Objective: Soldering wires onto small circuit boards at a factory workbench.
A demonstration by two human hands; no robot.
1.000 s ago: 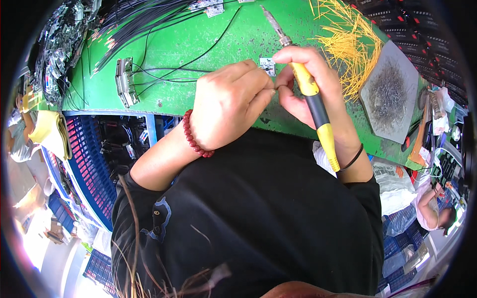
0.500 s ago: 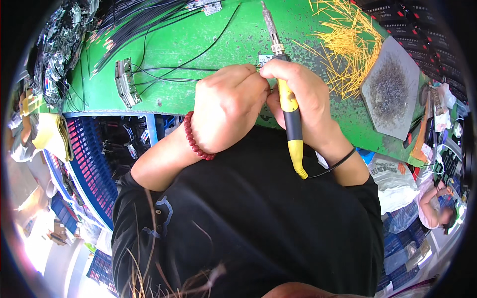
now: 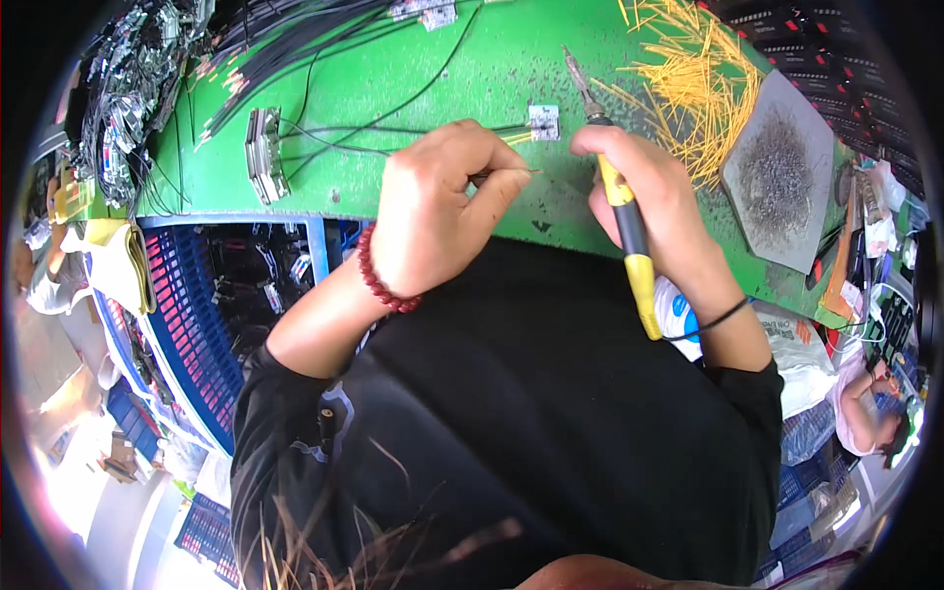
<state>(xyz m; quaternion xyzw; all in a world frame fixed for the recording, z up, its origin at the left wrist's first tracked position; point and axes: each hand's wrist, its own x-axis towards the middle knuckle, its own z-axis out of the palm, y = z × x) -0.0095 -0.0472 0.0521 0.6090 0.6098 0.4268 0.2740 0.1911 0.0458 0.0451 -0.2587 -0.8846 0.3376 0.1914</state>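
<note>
Above the green bench my left hand (image 3: 433, 202) is closed in a pinch, a thin wire end (image 3: 535, 171) poking out past the fingertips. A yellow-and-black soldering iron (image 3: 632, 231) is gripped in my right hand (image 3: 661, 192), its metal tip slanting up and away over the bench. Between the hands, a little farther off, lies a small white circuit board (image 3: 544, 122) with black and yellow wires attached. Those black wires run left behind my left hand toward a stack of metal-edged parts (image 3: 265, 155).
A bundle of black wires (image 3: 265, 61) and dark parts (image 3: 128, 108) lie at the far left. Yellow wires (image 3: 693, 84) spread at the far right beside a scorched grey plate (image 3: 777, 177). Below the bench edge at left stands a blue crate (image 3: 187, 305). Another person (image 3: 865, 413) is at right.
My hands have moved apart, the right one going right with the soldering iron. The small board and the wire end at my left fingertips now show.
</note>
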